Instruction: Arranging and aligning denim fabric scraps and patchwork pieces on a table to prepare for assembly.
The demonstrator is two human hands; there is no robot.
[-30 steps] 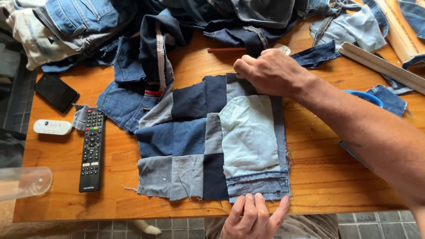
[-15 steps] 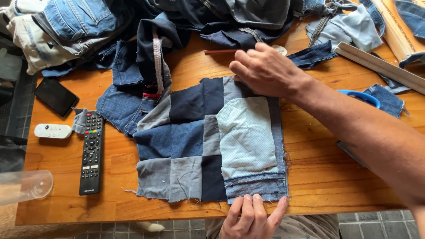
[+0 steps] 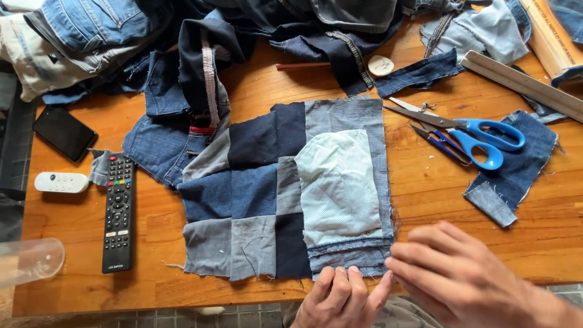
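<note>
A patchwork denim square (image 3: pixel 285 194), sewn from dark, mid-blue and grey patches, lies flat on the wooden table (image 3: pixel 425 200). A pale light-blue pocket piece (image 3: pixel 334 185) rests on its right half. My left hand (image 3: pixel 341 299) sits at the table's near edge, fingers together, fingertips touching the square's bottom hem. My right hand (image 3: pixel 464 276) hovers at the square's lower right corner, fingers loosely curled and apart, holding nothing. Its fingertips are close to the hem; contact is unclear.
Blue-handled scissors (image 3: pixel 467 130) and small snips (image 3: pixel 440 144) lie right of the square, beside denim scraps (image 3: pixel 516 164). A pile of jeans (image 3: pixel 182 36) fills the back. At left lie a black remote (image 3: pixel 118 209), white remote (image 3: pixel 61 182), phone (image 3: pixel 64 133) and clear cup (image 3: pixel 30 261). Wooden rulers (image 3: pixel 522 82) sit back right.
My right hand has left the square's top edge and come back to the near right corner, uncovering the scissors. The left hand has stayed at the bottom hem.
</note>
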